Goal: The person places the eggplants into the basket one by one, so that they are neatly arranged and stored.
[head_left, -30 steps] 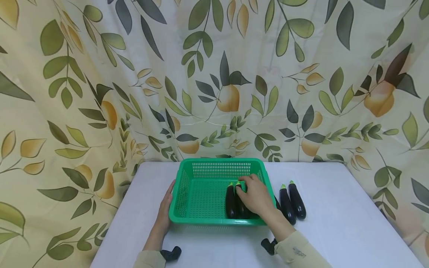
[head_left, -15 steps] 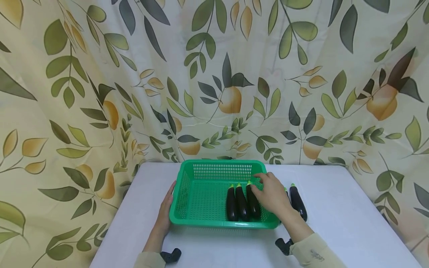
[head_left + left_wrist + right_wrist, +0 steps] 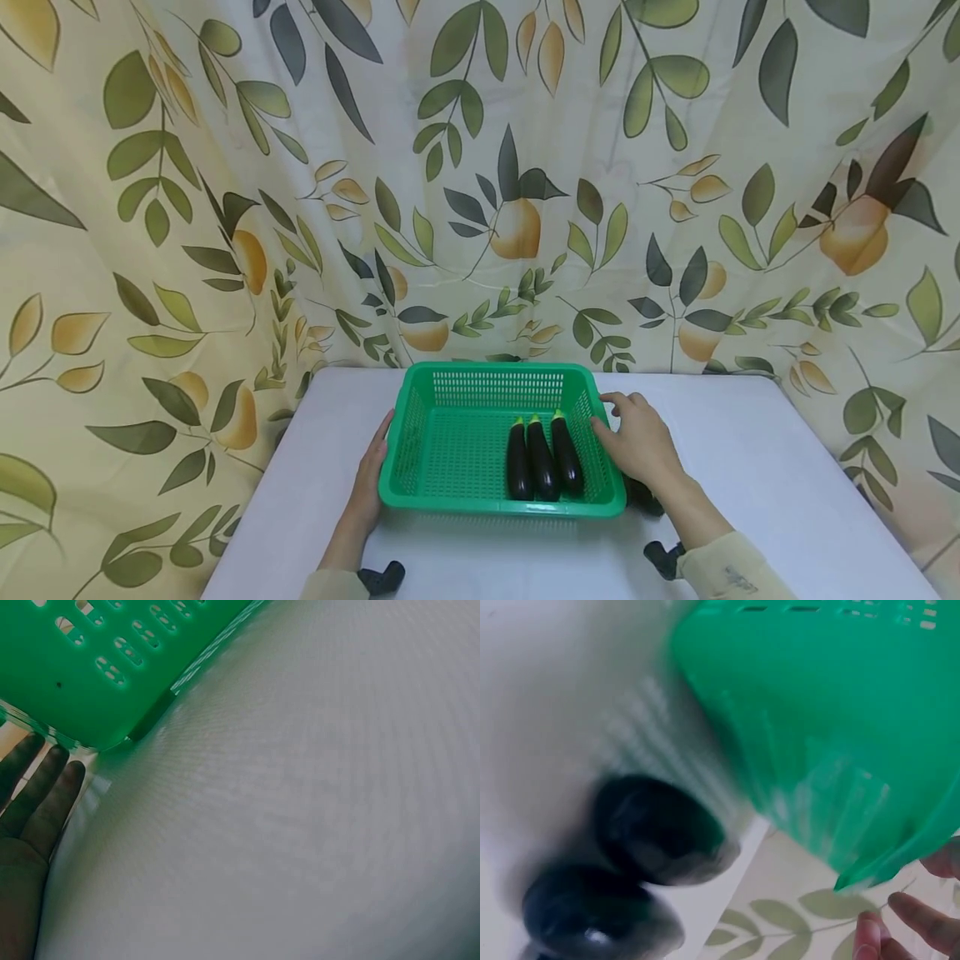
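Note:
Three dark purple eggplants [image 3: 543,467] with green stem ends lie side by side in the right half of a green plastic basket [image 3: 480,507]. My left hand [image 3: 369,479] rests along the basket's left side with its fingers extended. Just outside the right rim is my right hand [image 3: 637,446], palm down, fingers loosely bent, nothing seen in its grasp. Beneath it an eggplant [image 3: 642,497] shows partly, the rest covered by the hand. The right wrist view shows two eggplants, one nearer the basket [image 3: 656,829] and another [image 3: 592,911], on the table beside the basket.
A white cloth covers the table [image 3: 750,483]. Behind it hangs a leaf-and-fruit patterned curtain [image 3: 480,208]. Black wrist devices sit at the left cuff [image 3: 382,577] and the right cuff [image 3: 663,560].
My right hand has moved from over the eggplants in the basket to beyond its right rim, uncovering the third eggplant inside. My left hand stays at the basket's left side.

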A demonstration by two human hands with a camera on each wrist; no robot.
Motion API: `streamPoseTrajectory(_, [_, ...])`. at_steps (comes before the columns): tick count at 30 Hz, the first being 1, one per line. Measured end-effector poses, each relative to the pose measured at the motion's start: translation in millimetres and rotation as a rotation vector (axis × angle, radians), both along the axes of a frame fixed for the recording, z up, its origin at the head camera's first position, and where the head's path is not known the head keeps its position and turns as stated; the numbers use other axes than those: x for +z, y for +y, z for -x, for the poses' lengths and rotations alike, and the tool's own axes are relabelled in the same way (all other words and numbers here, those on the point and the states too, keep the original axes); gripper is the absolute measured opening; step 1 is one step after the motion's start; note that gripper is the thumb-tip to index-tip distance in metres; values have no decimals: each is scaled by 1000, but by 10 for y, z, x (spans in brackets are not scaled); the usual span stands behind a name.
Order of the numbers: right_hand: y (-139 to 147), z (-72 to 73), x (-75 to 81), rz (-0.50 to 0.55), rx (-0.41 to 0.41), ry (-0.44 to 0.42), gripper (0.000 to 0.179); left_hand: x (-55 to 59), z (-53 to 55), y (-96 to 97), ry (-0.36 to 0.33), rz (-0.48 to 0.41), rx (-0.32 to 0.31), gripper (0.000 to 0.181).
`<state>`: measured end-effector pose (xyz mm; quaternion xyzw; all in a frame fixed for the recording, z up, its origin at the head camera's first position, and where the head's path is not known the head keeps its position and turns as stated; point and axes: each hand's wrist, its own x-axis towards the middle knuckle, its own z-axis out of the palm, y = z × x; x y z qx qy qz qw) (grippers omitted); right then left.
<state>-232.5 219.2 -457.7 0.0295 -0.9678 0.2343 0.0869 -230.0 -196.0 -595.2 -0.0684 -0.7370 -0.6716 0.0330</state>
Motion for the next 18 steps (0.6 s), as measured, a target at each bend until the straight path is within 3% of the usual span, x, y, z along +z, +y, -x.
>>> streamPoseTrajectory(18, [533,37,-220,-11,-81,-53,52,-20,31,-16,5,15,2,53])
